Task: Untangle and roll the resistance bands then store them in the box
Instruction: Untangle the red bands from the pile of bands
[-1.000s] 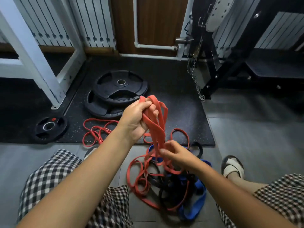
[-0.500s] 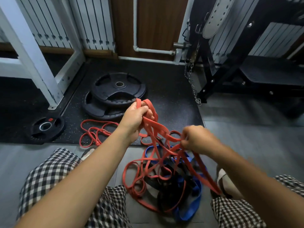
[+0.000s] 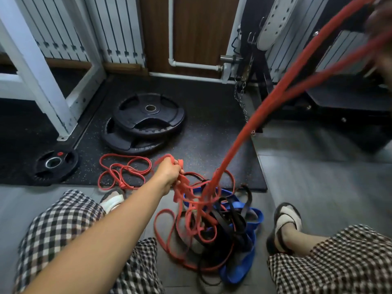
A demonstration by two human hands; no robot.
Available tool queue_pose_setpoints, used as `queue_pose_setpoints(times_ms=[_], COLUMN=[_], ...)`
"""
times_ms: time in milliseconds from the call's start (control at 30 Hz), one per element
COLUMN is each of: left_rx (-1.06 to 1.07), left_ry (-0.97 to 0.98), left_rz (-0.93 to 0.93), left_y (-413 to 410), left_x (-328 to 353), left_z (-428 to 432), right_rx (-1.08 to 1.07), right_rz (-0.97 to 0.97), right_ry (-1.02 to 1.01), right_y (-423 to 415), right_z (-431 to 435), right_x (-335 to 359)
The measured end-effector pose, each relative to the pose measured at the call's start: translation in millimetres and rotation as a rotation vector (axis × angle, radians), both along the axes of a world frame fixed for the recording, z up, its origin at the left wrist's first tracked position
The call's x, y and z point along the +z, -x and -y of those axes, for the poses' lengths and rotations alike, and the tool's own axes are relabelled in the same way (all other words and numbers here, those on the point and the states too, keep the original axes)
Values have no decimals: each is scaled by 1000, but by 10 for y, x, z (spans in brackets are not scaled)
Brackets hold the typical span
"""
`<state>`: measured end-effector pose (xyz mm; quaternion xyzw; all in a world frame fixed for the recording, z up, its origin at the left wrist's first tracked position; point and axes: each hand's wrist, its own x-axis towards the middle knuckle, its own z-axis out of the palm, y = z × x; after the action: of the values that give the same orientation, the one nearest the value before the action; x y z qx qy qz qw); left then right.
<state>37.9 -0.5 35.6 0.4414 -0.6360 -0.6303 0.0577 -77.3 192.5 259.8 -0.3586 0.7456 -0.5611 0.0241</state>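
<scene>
Now red band [image 3: 265,115] is yanked to upper right by right hand [image 3: 385,60], grip too blurred to tell; left fingers [image 3: 177,171] grip strands [image 3: 182,187]; untangling advances.

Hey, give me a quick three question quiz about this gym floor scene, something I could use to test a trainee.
1. True or false: the right hand pulls a red band taut above the pile of bands.
2. Which colours are tangled in that pile? A) red, black, blue B) green, yellow C) white only
3. How many weight plates are in view?
Key: 1 true; 2 A; 3 three.
</scene>
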Motion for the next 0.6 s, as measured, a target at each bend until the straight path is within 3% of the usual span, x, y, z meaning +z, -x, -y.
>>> queue_pose_setpoints(times_ms=[67,200,300,400,467,533,600], left_rx=[61,151,133,117,87,61,37], left_ry=[-133,-371,-396,-434,-453,-488,-514], left_rz=[-51,-321,-386,-395,-401,-419,-437], left_y=[14,58,47,27,31,38,43], left_x=[56,380,519,567,598,640,661], left_z=[-12,11,28,10,-21,-61,-74], right_rx=[-89,-254,-168,22,166,265,311], right_rz=[-59,-247,-194,2,-134,-275,-194], right_ry=[-7,-54,-486,-1011,-1249,-1246,-1156], right_y=[160,470,526,270,42,-240,-425], right_z=[-81,-167,-186,-144,-62,86,241], right_x=[13,-140,-1054,-1922,-2248,-2387,-2499])
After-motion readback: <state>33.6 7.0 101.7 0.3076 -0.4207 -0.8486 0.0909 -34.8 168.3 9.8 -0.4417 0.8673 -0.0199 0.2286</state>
